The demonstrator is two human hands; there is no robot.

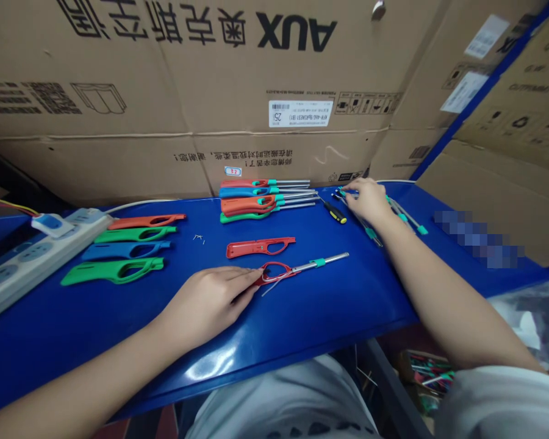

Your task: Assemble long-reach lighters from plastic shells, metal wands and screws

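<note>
My left hand (213, 299) grips the handle end of a red lighter shell (278, 272) on the blue table. A silver tube with a teal collar (320, 263) extends right from it, and a thin pale wire hangs below its trigger loop. Just behind lies a loose red handle half (261, 247). Over at the back right, my right hand (368, 198) has its fingertips pinched at the far end of a bunch of metal tubes with teal collars (369, 233). What lies between those fingertips is too small to make out.
Beside the right hand lies a black-and-yellow screwdriver (335, 211). Assembled lighters (249, 205) are stacked at the back. Several coloured handle halves (123, 268) lie left, next to a white power strip (41, 256). Small screws (198, 237) sit between. Cardboard (238, 122) walls the back.
</note>
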